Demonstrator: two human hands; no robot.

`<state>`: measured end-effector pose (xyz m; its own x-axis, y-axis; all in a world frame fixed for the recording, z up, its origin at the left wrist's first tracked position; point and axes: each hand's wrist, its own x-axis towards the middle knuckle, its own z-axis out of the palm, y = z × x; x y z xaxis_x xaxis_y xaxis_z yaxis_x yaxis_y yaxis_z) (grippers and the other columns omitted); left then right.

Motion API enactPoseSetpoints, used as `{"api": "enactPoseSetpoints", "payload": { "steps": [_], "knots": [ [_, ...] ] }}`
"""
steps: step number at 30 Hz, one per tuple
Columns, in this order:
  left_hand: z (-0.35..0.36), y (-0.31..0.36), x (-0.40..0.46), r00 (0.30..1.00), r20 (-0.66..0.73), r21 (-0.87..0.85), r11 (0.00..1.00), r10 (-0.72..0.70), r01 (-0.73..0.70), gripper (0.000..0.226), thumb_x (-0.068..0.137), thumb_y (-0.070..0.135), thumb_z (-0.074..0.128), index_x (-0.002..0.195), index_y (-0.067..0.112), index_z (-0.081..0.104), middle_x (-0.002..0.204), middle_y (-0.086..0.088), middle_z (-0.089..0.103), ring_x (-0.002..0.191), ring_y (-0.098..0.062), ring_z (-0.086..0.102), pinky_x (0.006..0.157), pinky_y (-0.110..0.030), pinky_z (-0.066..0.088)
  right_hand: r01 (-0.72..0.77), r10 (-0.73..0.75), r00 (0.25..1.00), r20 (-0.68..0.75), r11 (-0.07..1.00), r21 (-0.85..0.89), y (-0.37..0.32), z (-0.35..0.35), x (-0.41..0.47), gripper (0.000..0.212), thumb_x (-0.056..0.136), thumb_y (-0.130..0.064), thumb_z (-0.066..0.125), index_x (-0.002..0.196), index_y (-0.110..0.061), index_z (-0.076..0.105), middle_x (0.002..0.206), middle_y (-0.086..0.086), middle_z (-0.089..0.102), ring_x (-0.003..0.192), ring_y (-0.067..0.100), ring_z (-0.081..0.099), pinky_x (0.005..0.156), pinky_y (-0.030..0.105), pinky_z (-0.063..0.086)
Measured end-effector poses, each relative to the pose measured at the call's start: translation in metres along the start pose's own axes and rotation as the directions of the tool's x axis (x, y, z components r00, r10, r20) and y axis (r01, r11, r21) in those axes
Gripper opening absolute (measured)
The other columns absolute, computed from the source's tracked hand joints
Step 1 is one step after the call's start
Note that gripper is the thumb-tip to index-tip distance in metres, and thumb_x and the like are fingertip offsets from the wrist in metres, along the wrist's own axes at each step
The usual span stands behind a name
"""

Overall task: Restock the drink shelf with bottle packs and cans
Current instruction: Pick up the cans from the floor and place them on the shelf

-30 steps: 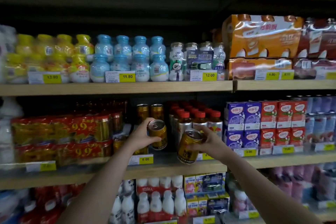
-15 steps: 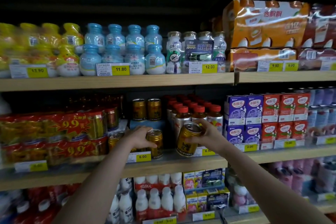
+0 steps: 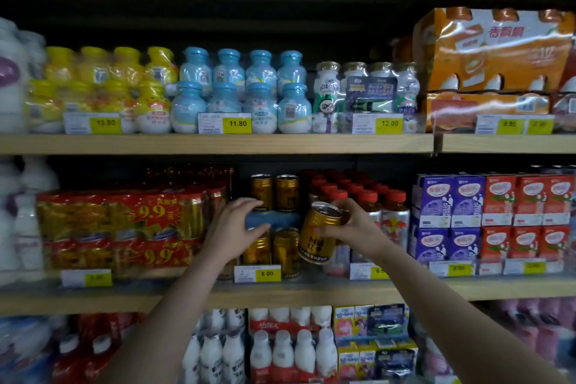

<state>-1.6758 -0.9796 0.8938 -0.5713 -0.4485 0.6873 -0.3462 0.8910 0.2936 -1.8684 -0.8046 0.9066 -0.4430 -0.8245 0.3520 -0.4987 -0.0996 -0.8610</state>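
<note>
My right hand [image 3: 353, 226] grips a gold can [image 3: 318, 235], tilted with its top to the upper right, in front of the middle shelf [image 3: 280, 294]. My left hand [image 3: 232, 229] hovers with fingers spread just left of it, holding nothing, partly covering a gold can [image 3: 259, 249] that stands on the shelf. Another gold can [image 3: 286, 250] stands beside that one. Two more gold cans [image 3: 274, 193] sit higher up on a blue box [image 3: 280, 219] behind.
Red-and-gold shrink-wrapped can packs [image 3: 124, 221] fill the shelf to the left, and red-capped bottles [image 3: 371, 198] stand right of the cans. Purple and red cartons [image 3: 492, 206] lie further right. Bottle packs [image 3: 230, 93] line the upper shelf, white bottles [image 3: 280, 352] the lower.
My left hand set its gold can down on the middle shelf and let go, fingers now spread. My right hand has kept its tilted can, shifting slightly towards the row.
</note>
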Motion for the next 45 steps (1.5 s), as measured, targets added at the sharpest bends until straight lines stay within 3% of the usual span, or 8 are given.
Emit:
{"api": "enactPoseSetpoints", "payload": {
  "steps": [4, 11, 18, 24, 30, 38, 41, 45],
  "knots": [
    [-0.053, -0.057, -0.018, 0.956, -0.290, 0.251, 0.967, 0.040, 0.035, 0.041, 0.079, 0.023, 0.069, 0.116, 0.012, 0.060, 0.120, -0.008, 0.058, 0.113, -0.027, 0.052, 0.102, -0.050, 0.039, 0.051, -0.053, 0.997, 0.055, 0.998, 0.043, -0.022, 0.041, 0.022, 0.062, 0.064, -0.023, 0.082, 0.115, -0.018, 0.047, 0.109, 0.002, 0.062, 0.099, 0.016, 0.062, 0.084, 0.037, 0.055],
    [-0.074, -0.096, -0.023, 0.983, -0.180, 0.420, 0.906, 0.024, 0.055, 0.049, 0.083, 0.031, 0.063, 0.127, 0.012, 0.051, 0.130, -0.011, 0.052, 0.123, -0.028, 0.047, 0.109, -0.050, 0.030, 0.102, -0.112, 0.990, 0.083, 0.988, 0.119, -0.049, 0.117, 0.070, 0.058, 0.062, -0.023, 0.084, 0.110, -0.022, 0.051, 0.110, 0.002, 0.064, 0.101, 0.017, 0.062, 0.088, 0.037, 0.053],
    [-0.070, -0.098, -0.033, 0.972, -0.213, 0.429, 0.903, 0.095, 0.005, 0.051, 0.087, 0.034, 0.055, 0.133, 0.014, 0.044, 0.133, -0.006, 0.050, 0.127, -0.020, 0.042, 0.114, -0.043, 0.023, 0.101, -0.106, 0.987, 0.118, 0.994, 0.048, -0.059, 0.154, 0.098, 0.071, 0.071, -0.018, 0.078, 0.131, -0.010, 0.042, 0.103, -0.006, 0.052, 0.095, 0.009, 0.051, 0.064, 0.011, 0.042],
    [-0.065, -0.103, -0.050, 0.989, -0.139, 0.436, 0.900, 0.048, 0.018, 0.054, 0.088, 0.034, 0.051, 0.137, 0.016, 0.037, 0.139, -0.005, 0.044, 0.131, -0.020, 0.037, 0.112, -0.045, 0.030, 0.035, -0.042, 0.987, 0.158, 0.998, 0.046, -0.045, 0.162, 0.099, 0.076, 0.071, -0.027, 0.078, 0.135, -0.013, 0.040, 0.111, -0.001, 0.060, 0.105, 0.015, 0.058, 0.083, 0.027, 0.047],
    [-0.065, -0.100, -0.044, 0.989, -0.149, 0.415, 0.908, 0.011, 0.052, 0.063, 0.088, 0.031, 0.053, 0.143, 0.016, 0.027, 0.148, -0.003, 0.032, 0.140, -0.019, 0.020, 0.113, -0.031, 0.014, 0.044, -0.050, 0.980, 0.191, 0.998, 0.036, -0.040, 0.163, 0.098, 0.072, 0.070, -0.025, 0.078, 0.132, -0.013, 0.043, 0.109, 0.000, 0.063, 0.102, 0.017, 0.061, 0.083, 0.029, 0.050],
    [-0.065, -0.102, -0.045, 0.991, -0.130, 0.432, 0.900, -0.011, 0.067, 0.071, 0.085, 0.031, 0.053, 0.146, 0.021, 0.018, 0.148, 0.000, 0.030, 0.140, -0.017, 0.019, 0.112, -0.035, 0.024, 0.014, -0.019, 0.982, 0.189, 0.999, 0.028, -0.038, 0.164, 0.097, 0.076, 0.070, -0.025, 0.078, 0.134, -0.015, 0.038, 0.109, -0.002, 0.060, 0.102, 0.016, 0.059, 0.083, 0.030, 0.049],
    [-0.067, -0.099, -0.044, 0.993, -0.115, 0.414, 0.908, -0.025, 0.070, 0.072, 0.084, 0.033, 0.053, 0.146, 0.022, 0.018, 0.148, 0.000, 0.029, 0.140, -0.017, 0.018, 0.113, -0.039, 0.030, -0.019, 0.019, 0.978, 0.207, 1.000, -0.002, -0.041, 0.163, 0.094, 0.079, 0.071, -0.028, 0.077, 0.136, -0.016, 0.034, 0.122, 0.005, 0.058, 0.111, 0.020, 0.057, 0.091, 0.037, 0.049],
    [-0.068, -0.086, -0.047, 0.986, -0.162, 0.336, 0.938, -0.029, 0.083, 0.067, 0.084, 0.032, 0.056, 0.143, 0.019, 0.027, 0.143, -0.004, 0.036, 0.135, -0.020, 0.028, 0.106, -0.040, 0.039, -0.061, 0.073, 0.978, 0.195, 0.996, -0.063, -0.054, 0.150, 0.081, 0.103, 0.065, -0.046, 0.077, 0.146, -0.021, 0.017, 0.149, 0.007, 0.034, 0.134, 0.026, 0.036, 0.109, 0.043, 0.035]
  ]
}}
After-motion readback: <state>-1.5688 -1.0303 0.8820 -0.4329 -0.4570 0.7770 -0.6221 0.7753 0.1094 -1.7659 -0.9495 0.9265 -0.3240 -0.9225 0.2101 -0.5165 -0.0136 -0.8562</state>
